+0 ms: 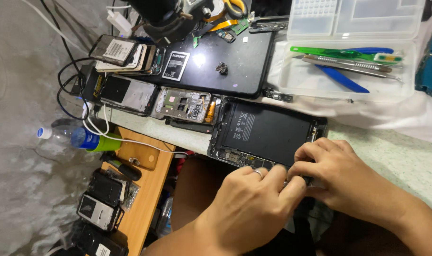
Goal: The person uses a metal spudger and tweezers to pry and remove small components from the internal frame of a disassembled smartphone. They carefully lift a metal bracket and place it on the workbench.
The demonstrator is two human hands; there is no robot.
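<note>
Black battery and bare circuit boards fill the opened tablet (265, 135), which lies at the middle of the frame on the edge of a speckled counter (396, 156). Both hands meet at its lower right corner. The left hand (251, 204) comes up from the bottom centre, knuckles toward the camera, fingers curled down and pinched against the tablet's lower edge; a ring shows on one finger. The right hand (337, 173) enters from the lower right, forearm slanting across the counter, its fingers bent and pressed on the same edge, fingertips touching those of the left hand. Whatever small part they grip is hidden beneath the fingers, so I cannot tell what it is.

Just left of the tablet lie a stripped phone (185, 105) and a second opened phone (125, 93). Above them rests a dark laptop (225, 61) with a loose battery (175, 65) on it. At the upper right a clear tray (348, 71) holds blue and green pry tools. At the left, below the counter, a bottle (66, 136) lies on its side.
</note>
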